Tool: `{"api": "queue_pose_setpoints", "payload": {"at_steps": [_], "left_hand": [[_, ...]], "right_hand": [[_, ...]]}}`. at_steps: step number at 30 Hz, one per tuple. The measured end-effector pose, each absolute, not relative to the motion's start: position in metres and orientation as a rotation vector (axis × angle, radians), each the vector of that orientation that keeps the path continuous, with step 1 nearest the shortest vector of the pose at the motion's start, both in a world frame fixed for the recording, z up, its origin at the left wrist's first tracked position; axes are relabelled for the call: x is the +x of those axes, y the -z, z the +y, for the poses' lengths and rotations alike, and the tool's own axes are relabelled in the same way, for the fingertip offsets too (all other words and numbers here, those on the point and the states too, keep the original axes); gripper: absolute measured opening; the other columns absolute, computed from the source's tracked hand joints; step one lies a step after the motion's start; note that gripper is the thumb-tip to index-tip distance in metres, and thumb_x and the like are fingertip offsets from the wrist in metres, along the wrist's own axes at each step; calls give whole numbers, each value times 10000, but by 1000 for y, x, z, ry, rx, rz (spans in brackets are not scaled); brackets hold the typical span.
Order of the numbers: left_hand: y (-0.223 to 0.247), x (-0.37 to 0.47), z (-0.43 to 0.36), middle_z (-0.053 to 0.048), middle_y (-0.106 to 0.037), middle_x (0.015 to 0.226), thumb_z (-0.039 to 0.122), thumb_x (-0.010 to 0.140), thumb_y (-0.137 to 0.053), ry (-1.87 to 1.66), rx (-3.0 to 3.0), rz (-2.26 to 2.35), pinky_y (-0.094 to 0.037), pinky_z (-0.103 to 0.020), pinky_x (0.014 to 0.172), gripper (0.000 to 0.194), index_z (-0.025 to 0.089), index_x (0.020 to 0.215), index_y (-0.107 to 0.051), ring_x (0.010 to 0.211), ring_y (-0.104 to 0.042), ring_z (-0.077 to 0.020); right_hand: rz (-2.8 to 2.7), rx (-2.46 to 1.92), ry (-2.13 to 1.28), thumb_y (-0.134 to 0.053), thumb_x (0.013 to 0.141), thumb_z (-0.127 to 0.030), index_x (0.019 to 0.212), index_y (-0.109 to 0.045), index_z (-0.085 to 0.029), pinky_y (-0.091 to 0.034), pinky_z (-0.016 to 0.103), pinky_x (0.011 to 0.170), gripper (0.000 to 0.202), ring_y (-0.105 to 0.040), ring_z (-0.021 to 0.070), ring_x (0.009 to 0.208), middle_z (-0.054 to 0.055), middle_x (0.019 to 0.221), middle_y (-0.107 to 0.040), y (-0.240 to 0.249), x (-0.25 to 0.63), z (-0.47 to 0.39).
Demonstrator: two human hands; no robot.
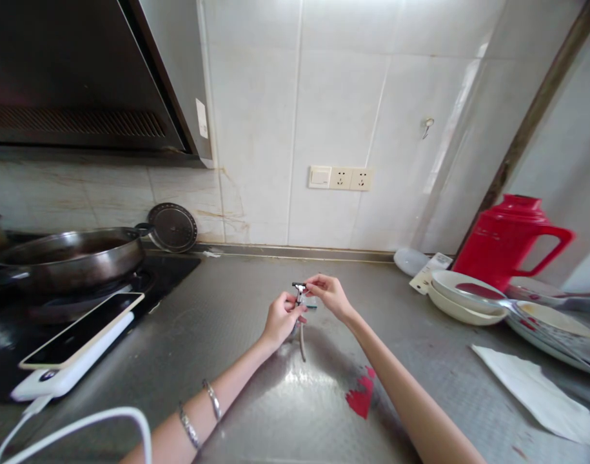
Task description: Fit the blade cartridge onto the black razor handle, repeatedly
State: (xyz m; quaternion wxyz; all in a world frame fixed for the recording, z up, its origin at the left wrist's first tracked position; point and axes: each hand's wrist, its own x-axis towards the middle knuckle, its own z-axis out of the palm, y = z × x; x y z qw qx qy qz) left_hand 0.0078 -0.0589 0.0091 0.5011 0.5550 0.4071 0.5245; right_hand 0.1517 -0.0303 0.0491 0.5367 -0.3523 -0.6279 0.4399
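Near the middle of the metal counter (256, 406), my left hand (281, 317) grips a small metallic object (300, 295) with a dark crosspiece on top. The fingers of my right hand (327, 293) pinch the right end of that dark crosspiece. A thin grey-beige tail (302, 343) hangs below my left hand. Just behind the fingers is a small clear piece with a dark edge (311, 303); its nature is unclear. A red paper scrap (361, 396) lies on the counter between my forearms.
At left, a pan (72, 261) sits on the stove beside a phone (84, 328) on a white power bank (75, 367) with a cable. At right stand a red thermos (505, 241), stacked bowls (463, 314), plates and a white napkin (536, 390). Wall sockets (351, 178) are behind.
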Motion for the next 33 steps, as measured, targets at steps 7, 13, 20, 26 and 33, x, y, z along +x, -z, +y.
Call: {"api": "queue_pose_setpoints", "payload": {"at_steps": [7, 13, 20, 26, 33], "left_hand": [[-9, 9, -59, -27, -668, 648, 333, 645, -675, -1262, 1304, 998, -402, -194, 386, 307, 178, 758, -435, 459, -620, -154], [-10, 9, -58, -25, -667, 635, 318, 642, -684, -1281, 1274, 1008, -394, -186, 379, 304, 174, 753, -440, 441, -611, -142], [-16, 9, -62, -59, -681, 692, 343, 625, -705, -1256, 1189, 984, -425, -206, 421, 336, 161, 768, -463, 526, -650, -179], [-19, 9, -64, -80, -689, 741, 341, 636, -706, -1269, 1156, 975, -443, -217, 460, 335, 152, 797, -482, 568, -660, -183], [-21, 8, -65, -70, -689, 723, 325, 630, -707, -1295, 1164, 979, -449, -230, 490, 313, 153, 802, -511, 576, -659, -188]], "right_hand": [[-1541, -864, -1035, -709, 607, -410, 681, -624, -159, -519, 320, 657, 274, -646, 186, 647, 43, 647, -674, -50, 155, -30], [-1588, -861, -986, -692, 624, -434, 689, -628, -166, -520, 321, 661, 283, -650, 190, 658, 43, 654, -680, -51, 155, -30], [-1566, -861, -1008, -702, 615, -430, 704, -644, -163, -521, 327, 664, 288, -653, 197, 668, 49, 664, -684, -51, 156, -28], [-1552, -859, -1025, -702, 615, -428, 729, -656, -159, -527, 314, 650, 296, -649, 181, 664, 47, 674, -687, -54, 155, -31], [-1539, -847, -1055, -700, 613, -457, 773, -664, -156, -524, 317, 666, 343, -652, 184, 701, 48, 714, -694, -51, 158, -29]]}}
